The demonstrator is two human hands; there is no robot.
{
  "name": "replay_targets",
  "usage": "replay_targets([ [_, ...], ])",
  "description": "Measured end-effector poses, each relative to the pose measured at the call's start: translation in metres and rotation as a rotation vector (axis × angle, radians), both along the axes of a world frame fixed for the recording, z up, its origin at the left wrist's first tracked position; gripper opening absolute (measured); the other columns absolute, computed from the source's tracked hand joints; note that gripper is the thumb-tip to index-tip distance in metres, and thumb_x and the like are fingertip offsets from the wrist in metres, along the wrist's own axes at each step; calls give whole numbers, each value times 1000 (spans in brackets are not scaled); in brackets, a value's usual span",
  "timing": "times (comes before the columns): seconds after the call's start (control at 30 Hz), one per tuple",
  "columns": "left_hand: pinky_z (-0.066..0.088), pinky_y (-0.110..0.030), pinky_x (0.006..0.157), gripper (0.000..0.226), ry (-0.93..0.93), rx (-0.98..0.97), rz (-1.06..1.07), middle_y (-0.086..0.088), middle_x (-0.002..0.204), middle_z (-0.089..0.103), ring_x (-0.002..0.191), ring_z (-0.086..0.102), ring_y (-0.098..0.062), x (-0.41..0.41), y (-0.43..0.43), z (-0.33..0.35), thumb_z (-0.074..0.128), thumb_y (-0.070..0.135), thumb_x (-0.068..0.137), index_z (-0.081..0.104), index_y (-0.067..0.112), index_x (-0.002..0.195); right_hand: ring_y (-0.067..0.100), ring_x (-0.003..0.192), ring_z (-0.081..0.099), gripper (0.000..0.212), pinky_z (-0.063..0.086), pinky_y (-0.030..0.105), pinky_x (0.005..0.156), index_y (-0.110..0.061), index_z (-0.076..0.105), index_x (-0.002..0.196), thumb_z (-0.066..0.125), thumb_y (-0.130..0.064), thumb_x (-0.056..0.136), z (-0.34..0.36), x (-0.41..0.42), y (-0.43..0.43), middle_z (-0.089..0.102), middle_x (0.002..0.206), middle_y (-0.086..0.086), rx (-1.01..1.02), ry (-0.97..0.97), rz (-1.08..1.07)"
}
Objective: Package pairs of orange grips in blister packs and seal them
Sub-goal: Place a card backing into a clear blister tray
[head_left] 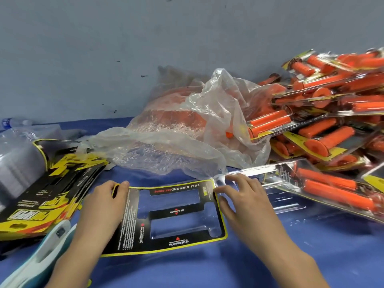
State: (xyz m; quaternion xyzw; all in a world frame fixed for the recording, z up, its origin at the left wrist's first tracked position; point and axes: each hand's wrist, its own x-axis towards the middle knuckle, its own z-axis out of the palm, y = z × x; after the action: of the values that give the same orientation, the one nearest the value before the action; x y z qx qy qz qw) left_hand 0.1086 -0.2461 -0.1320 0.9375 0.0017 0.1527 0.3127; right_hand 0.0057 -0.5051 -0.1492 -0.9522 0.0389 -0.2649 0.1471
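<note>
Down at the lower left, a pale blue tool, lying untouched by the forearm; possibly there for sealing, hard to say. Just ahead, left hand curled over the far left corner of the card insert, pinning it down. Right hand spread wide, thumb against the card's right edge, fingertips resting on the clear blister pack. Looks like squaring card to shell before loading. Windows empty, no grips in yet.

To the left, a stack of printed cards with clear shells behind, kept within reach. Further back, loose orange grips waiting in a crumpled plastic bag, mouth turned toward the work. Off right, finished packs heaped well apart from the empties.

Underneath it all, a blue cloth; behind, a scuffed grey wall.
</note>
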Motion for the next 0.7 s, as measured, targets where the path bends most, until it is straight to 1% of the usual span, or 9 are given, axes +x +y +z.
replay_targets([
  [0.13, 41, -42, 71, 36, -11, 25, 9, -18, 89, 68, 81, 56, -37, -2, 2, -3, 50, 39, 99, 63, 9, 86, 31, 112, 57, 15, 42, 53, 102, -31, 74, 99, 71, -24, 86, 0, -2, 1, 61, 123, 5, 16, 39, 4],
  [0.2, 43, -43, 80, 36, -30, 12, 29, -16, 103, 69, 96, 60, -38, -5, 4, -4, 51, 40, 98, 67, 8, 104, 32, 111, 57, 13, 43, 53, 101, -30, 75, 97, 71, -24, 86, 1, -1, 2, 62, 123, 6, 21, 49, 2],
  [0.27, 43, -44, 90, 40, -48, 16, 50, -15, 119, 63, 109, 58, -36, -9, 7, -5, 53, 39, 97, 62, 9, 122, 32, 114, 55, 13, 39, 51, 104, -29, 74, 100, 67, -25, 90, 1, -1, 3, 59, 126, 5, 37, 77, -1],
  [0.3, 42, -45, 94, 42, -62, 25, 47, -15, 124, 59, 113, 56, -35, -12, 9, -5, 55, 38, 97, 59, 10, 127, 32, 116, 53, 15, 37, 50, 106, -29, 74, 102, 64, -26, 92, 1, -1, 3, 58, 129, 5, 46, 90, 2],
  [0.4, 40, -44, 98, 34, -93, 64, -22, -12, 124, 57, 116, 54, -33, -19, 15, -7, 59, 30, 95, 60, 13, 125, 25, 125, 45, 22, 27, 44, 113, -34, 69, 111, 54, -36, 96, 2, 0, 1, 49, 138, -2, 44, 124, 10],
  [0.47, 39, -42, 97, 28, -84, 105, -91, -8, 121, 61, 115, 54, -29, -25, 20, -11, 59, 26, 95, 63, 14, 120, 18, 129, 38, 26, 19, 40, 116, -41, 64, 114, 45, -45, 97, 2, 0, 2, 42, 141, -8, 41, 155, 14],
  [0.53, 39, -38, 95, 24, -62, 126, -151, -2, 119, 61, 114, 54, -24, -34, 23, -15, 58, 26, 96, 63, 17, 117, 14, 133, 34, 32, 14, 40, 118, -44, 61, 115, 39, -53, 95, 3, -2, 2, 38, 143, -12, 42, 184, 19],
  [0.6, 41, -37, 93, 21, -38, 150, -196, 4, 119, 62, 113, 53, -20, -42, 26, -19, 54, 29, 97, 62, 22, 116, 13, 136, 32, 35, 13, 40, 118, -44, 59, 116, 37, -56, 93, 4, -3, 3, 37, 143, -12, 36, 209, 30],
  [0.7, 40, -36, 96, 24, -27, 168, -240, 7, 122, 62, 116, 53, -18, -46, 27, -23, 50, 33, 99, 61, 24, 119, 12, 137, 30, 31, 10, 39, 119, -46, 56, 118, 38, -54, 94, 4, -4, 3, 33, 145, -14, 6, 246, 31],
])
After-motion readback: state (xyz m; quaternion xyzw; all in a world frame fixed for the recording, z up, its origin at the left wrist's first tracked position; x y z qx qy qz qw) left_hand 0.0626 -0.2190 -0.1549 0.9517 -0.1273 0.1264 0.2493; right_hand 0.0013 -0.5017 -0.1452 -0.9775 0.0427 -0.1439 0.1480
